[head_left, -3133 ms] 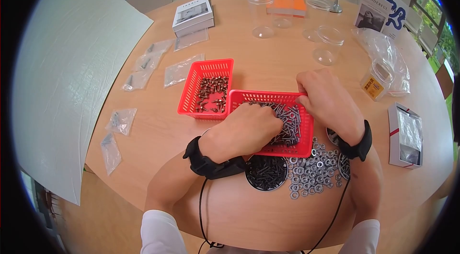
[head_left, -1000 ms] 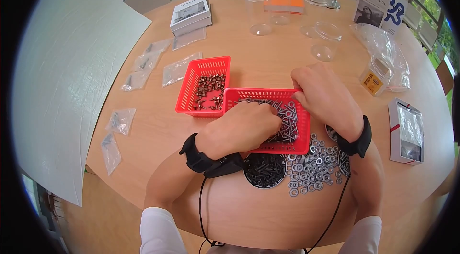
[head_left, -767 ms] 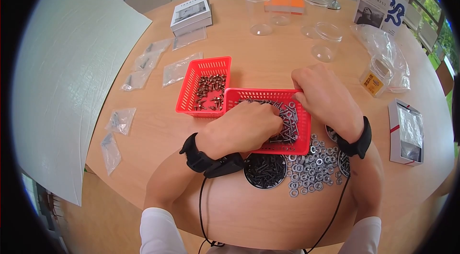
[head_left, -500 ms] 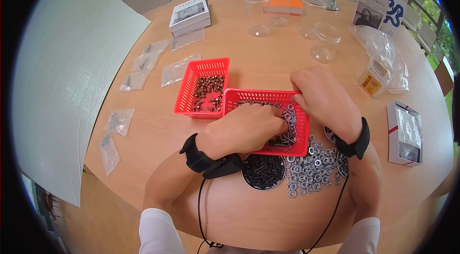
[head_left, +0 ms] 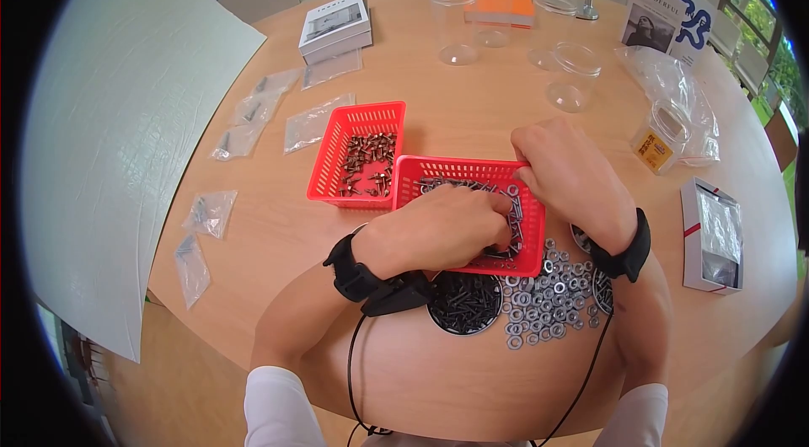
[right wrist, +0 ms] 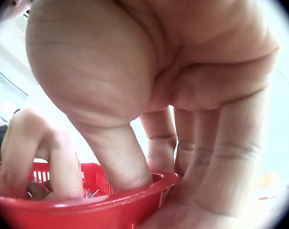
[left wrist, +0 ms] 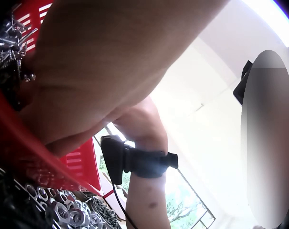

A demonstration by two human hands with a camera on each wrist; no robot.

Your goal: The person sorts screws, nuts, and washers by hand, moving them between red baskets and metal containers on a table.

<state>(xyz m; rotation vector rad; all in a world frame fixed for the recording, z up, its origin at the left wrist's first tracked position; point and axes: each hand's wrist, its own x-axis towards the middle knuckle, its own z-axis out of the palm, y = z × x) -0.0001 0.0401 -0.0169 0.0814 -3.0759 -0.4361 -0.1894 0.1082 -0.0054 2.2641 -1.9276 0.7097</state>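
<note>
My left hand [head_left: 434, 232] reaches down into a red plastic basket [head_left: 531, 262] that holds silver screws [head_left: 516, 232] and a few nuts. Its fingertips are sunk among the screws, so I cannot tell whether they pinch one. My right hand [head_left: 577, 182] grips the basket's far right corner; in the right wrist view the thumb [right wrist: 120, 162] is inside the rim and the fingers are outside. A second red basket [head_left: 327, 165] with coppery bolts [head_left: 368, 156] stands against the left end of the first. The left wrist view shows screws [left wrist: 10, 47] beside the left hand.
Close in front sit a round dish of black screws [head_left: 465, 304] and loose nuts [head_left: 548, 304]. More small dishes are partly hidden under the right wrist. Clear jars [head_left: 573, 76], books [head_left: 335, 26], small bags [head_left: 209, 213] and an open white box [head_left: 712, 236] stand further out.
My left hand has shifted slightly to the right inside the basket, and its fingers have moved among the screws. The right hand keeps its grip on the corner.
</note>
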